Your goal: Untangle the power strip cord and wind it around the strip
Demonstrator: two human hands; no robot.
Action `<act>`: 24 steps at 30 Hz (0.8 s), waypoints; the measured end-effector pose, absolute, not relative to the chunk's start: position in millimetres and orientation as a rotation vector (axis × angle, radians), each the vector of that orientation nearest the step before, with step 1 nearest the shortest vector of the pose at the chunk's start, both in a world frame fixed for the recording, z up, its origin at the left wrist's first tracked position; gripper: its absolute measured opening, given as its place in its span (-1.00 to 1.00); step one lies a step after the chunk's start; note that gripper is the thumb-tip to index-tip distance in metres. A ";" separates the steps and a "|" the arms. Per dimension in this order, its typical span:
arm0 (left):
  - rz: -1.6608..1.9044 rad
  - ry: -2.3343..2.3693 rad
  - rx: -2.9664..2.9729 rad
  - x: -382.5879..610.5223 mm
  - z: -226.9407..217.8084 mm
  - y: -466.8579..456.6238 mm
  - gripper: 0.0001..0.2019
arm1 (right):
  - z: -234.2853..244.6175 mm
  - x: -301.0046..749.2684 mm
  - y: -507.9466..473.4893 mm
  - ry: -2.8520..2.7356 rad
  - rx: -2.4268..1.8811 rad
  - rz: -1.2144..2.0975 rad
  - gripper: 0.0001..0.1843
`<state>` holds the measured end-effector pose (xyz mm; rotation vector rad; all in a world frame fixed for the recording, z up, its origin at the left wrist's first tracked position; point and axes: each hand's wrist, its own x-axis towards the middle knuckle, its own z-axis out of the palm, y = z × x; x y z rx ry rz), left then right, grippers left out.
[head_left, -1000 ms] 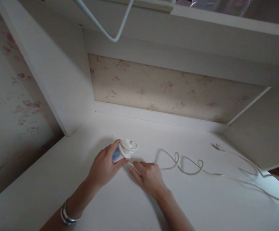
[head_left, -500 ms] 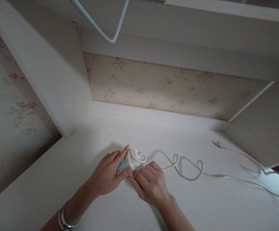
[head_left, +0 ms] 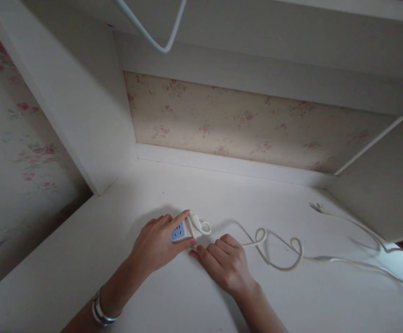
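Now, power strip more visible, cord shifted

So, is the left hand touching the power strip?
Touching. The head view shows the left hand gripping the power strip, with thumb and index finger along opposite edges.

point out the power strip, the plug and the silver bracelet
Power strip (head_left: 178,232): head view, on its blue socket face.
Plug (head_left: 320,210): head view, on its body, just behind the prongs.
Silver bracelet (head_left: 98,311): head view, on its outer band.
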<state>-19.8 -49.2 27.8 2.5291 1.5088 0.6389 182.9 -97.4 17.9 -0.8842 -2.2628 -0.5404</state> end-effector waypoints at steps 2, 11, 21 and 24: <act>0.630 1.524 2.572 -20.6 26.7 -47.9 -0.38 | 21.6 181.0 -99.8 -2.292 -0.915 -0.558 -0.96; 0.722 1.303 2.648 -23.7 23.3 -53.5 -0.33 | 36.8 175.7 -136.9 -2.530 -1.119 -0.585 -0.93; 0.673 1.265 2.670 -27.7 23.8 -56.5 -0.36 | 57.2 187.0 -142.6 -2.504 -1.534 -0.575 -0.76; 0.671 1.335 2.678 -22.5 21.4 -57.7 -0.36 | 63.8 182.0 -138.7 -2.559 -1.404 -0.640 -0.75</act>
